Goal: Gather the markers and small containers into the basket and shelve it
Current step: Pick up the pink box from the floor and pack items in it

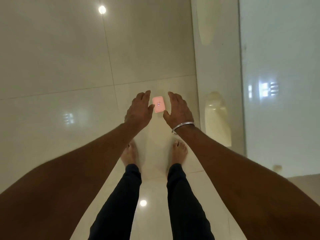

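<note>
I look straight down at a glossy tiled floor. A small pink rectangular card-like object (158, 104) with a tiny mark at its centre shows between my two hands; whether it lies on the floor or floats above it I cannot tell. My left hand (139, 110) is just left of it, fingers spread, thumb near its left edge. Just right of it is my right hand (178, 110), also open, with a metal bangle at the wrist. Neither hand grips it. No markers, small containers or basket appear in view.
My bare feet (180, 149) and dark trouser legs stand below the hands. A cream rounded object (217, 118) sits against a pale wall or panel (277, 84) on the right. Ceiling lights reflect off the floor tiles (60, 66).
</note>
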